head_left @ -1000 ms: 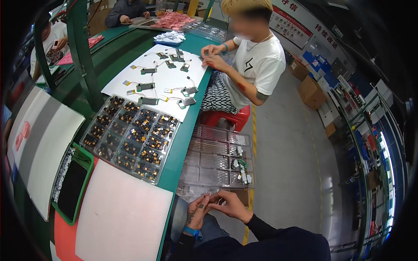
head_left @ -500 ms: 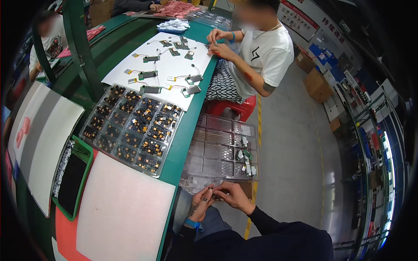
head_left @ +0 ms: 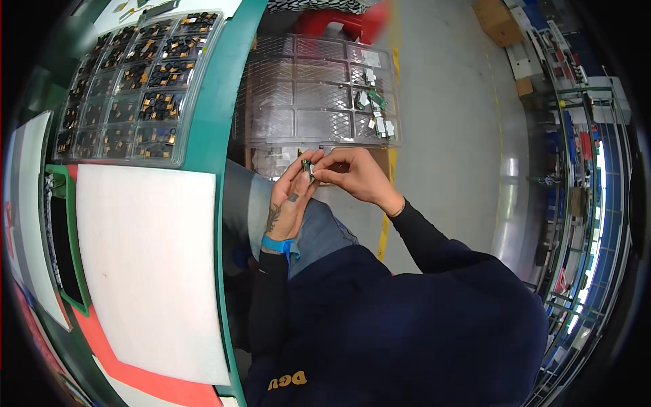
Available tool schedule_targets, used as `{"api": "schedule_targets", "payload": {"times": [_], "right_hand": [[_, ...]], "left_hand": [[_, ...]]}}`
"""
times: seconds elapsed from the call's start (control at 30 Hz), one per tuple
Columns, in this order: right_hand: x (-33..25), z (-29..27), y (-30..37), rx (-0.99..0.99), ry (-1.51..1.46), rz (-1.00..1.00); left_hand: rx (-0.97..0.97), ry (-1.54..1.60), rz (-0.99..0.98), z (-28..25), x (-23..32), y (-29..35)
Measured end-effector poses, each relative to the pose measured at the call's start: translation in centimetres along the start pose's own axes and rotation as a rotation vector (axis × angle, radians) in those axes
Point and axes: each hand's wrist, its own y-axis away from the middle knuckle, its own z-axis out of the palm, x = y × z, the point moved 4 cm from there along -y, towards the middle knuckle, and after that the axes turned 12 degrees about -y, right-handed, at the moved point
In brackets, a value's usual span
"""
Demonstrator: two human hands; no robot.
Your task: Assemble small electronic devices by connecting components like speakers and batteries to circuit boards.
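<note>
Above the lap [head_left: 319, 234], the left hand [head_left: 288, 203] is gripping a small green board [head_left: 307, 169] in its fingers; the right hand's [head_left: 359, 178] fingers are pinching its right side. Left, a white foam sheet [head_left: 149, 264] is lying on the green bench [head_left: 211, 122], a parts tray [head_left: 184, 129] sitting farther along. Shelving [head_left: 583, 169] is standing far right across the grey floor [head_left: 447, 169].

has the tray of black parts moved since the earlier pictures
No, the tray of black parts keeps its place on the green table; only the view shifted.
</note>
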Motion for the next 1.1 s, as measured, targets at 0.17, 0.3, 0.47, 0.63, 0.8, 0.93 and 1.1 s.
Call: {"api": "schedule_targets", "payload": {"times": [0.17,0.3,0.47,0.63,0.8,0.93,1.1], "right_hand": [[-2.4,1.8,1.7,0.117,0.467,-0.284],[-1.5,1.4,1.3,0.146,0.210,-0.222],[5.1,-3.1,0.5,0.529,-0.016,-0.064],[18.0,-10.0,0.2,0.490,0.765,-0.200],[13.9,-6.1,-0.1,0.389,0.398,-0.053],[3.7,0.4,1.3,0.231,-0.845,0.436],[4.0,0.7,1.2,0.232,-0.742,0.263]], "left_hand": [[0.022,-0.101,0.029,-0.1,-0.5,0.3],[0.018,-0.052,0.033,-0.1,-0.2,0.5],[0.187,0.053,0.077,-1.0,0.5,0.4],[0.200,0.120,0.078,0.0,0.6,-0.2],[0.247,0.101,0.094,-1.6,0.2,0.2],[0.210,-0.051,0.159,-1.0,0.5,-0.1],[0.154,-0.032,0.141,-0.2,-0.6,-0.1]]}}
